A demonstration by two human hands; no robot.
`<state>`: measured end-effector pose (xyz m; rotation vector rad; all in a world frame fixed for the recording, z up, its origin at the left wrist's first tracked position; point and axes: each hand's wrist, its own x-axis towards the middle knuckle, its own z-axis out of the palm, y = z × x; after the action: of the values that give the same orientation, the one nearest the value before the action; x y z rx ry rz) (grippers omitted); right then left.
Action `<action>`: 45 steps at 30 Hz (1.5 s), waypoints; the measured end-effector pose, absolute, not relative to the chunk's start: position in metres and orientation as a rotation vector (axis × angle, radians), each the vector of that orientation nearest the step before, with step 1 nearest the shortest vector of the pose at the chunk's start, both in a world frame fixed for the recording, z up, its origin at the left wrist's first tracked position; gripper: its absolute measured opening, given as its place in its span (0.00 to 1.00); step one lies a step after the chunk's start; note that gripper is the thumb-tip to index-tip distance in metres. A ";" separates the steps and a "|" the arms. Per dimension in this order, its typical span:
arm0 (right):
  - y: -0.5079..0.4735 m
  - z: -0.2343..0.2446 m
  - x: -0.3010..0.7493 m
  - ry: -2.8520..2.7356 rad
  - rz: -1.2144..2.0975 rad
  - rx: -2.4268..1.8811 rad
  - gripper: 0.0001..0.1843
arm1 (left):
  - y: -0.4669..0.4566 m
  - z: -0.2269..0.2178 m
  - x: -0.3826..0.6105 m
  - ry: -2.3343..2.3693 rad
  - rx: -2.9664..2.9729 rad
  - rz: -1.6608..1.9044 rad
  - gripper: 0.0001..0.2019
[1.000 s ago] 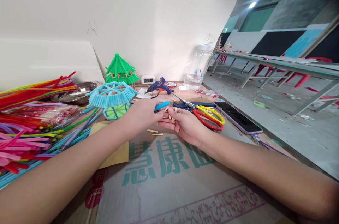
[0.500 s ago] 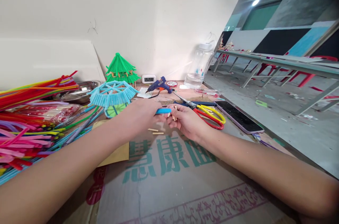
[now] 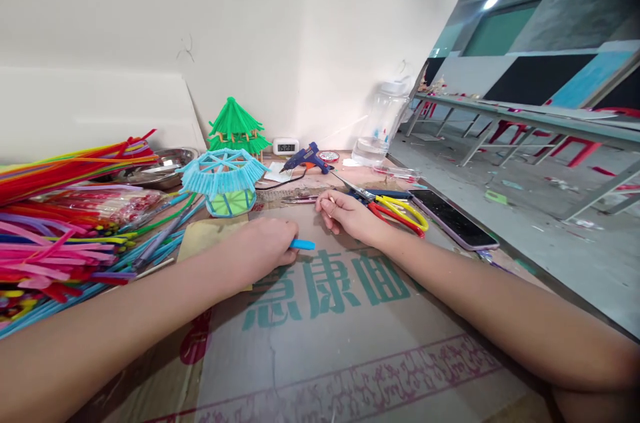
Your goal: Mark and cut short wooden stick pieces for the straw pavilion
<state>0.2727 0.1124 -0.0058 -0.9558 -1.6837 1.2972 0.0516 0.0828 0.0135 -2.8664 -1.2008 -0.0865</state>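
Observation:
My left hand is low over the printed cardboard sheet, fingers closed around a bright blue rod-like tool. Only the tool's rounded end sticks out, so its kind is hidden. To the right and a little farther away, my right hand is curled in a pinch. The pale tip of a small wooden stick shows between its fingers. Beyond my left hand stands a small light-blue pipe-cleaner house model. Scissors with red and yellow handles lie just past my right hand.
Pipe cleaners in many colours pile up at the left, near a metal bowl. Behind are a green tiered model, a digital clock, a glue gun and a water bottle. A phone lies at right.
My hands have moved apart; the left drew back toward me with the blue tool. Fewer wooden sticks show in my right fingers. Two short sticks on the cardboard are no longer visible.

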 end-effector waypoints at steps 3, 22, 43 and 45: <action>0.113 -0.005 0.273 -1.784 1.349 -0.932 0.17 | 0.074 0.021 0.046 -1.237 -2.840 -0.099 0.07; 0.103 0.003 0.242 -1.778 1.539 -0.773 0.22 | 0.070 -0.003 -0.039 -1.676 -2.725 -0.257 0.11; 0.028 0.008 0.270 -1.671 1.655 -0.831 0.20 | 0.073 -0.007 -0.043 -1.619 -2.804 -0.337 0.10; 0.021 0.005 0.272 -1.660 1.982 -0.712 0.23 | 0.073 -0.007 -0.043 -1.616 -2.807 -0.334 0.10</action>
<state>0.2721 0.0209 0.0049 -0.7124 -1.6605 1.9819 -0.0432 0.0731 -0.0075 -2.8066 -1.6157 -0.3337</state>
